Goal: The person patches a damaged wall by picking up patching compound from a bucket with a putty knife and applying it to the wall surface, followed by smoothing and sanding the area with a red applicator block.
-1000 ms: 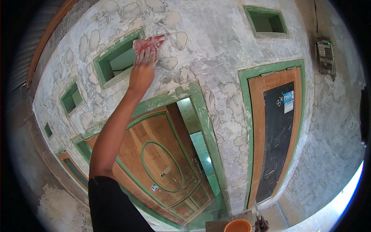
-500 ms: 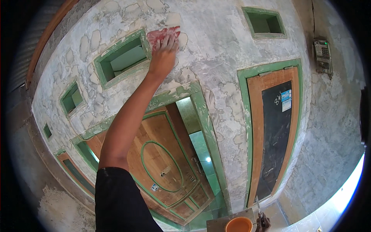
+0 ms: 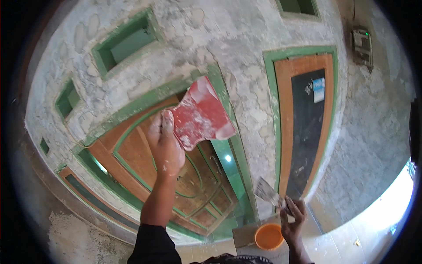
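My left hand (image 3: 167,136) grips a red putty spreader (image 3: 204,115) smeared with white filler. Its broad blade faces up and right, in front of the door frame and away from the wall. At lower right, my right hand (image 3: 293,220) is closed round the handle of a putty knife (image 3: 267,192), whose filler-coated metal blade tilts up to the left. Just below that hand is an orange bowl (image 3: 269,236). Patches of filler cover the grey wall (image 3: 246,39) ahead.
The orange bowl rests on a board-like surface (image 3: 242,237). A wooden door (image 3: 140,141) with green trim stands behind my left arm. To the right is a window (image 3: 307,127) with a dark pane. A meter box (image 3: 362,46) hangs on the side wall. A green-framed vent opening (image 3: 127,46) is up left.
My left hand has come down off the wall with the red spreader, turning its blade into view. My right hand has risen, bringing the putty knife up beside the bowl.
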`<control>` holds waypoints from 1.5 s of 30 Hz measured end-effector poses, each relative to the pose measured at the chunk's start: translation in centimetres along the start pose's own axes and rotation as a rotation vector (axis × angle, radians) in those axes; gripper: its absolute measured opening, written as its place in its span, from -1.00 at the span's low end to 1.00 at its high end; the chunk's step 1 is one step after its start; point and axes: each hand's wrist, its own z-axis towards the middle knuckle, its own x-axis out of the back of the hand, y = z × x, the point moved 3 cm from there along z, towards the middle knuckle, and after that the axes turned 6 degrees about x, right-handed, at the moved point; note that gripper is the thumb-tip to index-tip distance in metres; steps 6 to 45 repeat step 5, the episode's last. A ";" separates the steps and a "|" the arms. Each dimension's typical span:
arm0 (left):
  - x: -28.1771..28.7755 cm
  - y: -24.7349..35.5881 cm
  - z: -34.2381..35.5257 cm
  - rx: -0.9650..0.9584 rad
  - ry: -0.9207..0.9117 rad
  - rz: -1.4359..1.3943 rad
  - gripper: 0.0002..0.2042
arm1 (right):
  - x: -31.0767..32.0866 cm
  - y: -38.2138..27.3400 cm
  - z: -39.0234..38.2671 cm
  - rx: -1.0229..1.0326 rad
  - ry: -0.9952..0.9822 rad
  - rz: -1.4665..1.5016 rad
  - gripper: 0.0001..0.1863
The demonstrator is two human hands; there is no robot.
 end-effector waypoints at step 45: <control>-1.6 -3.8 -6.1 0.126 0.020 -0.068 -0.79 | -0.4 -4.0 2.3 0.047 0.006 -0.082 -0.55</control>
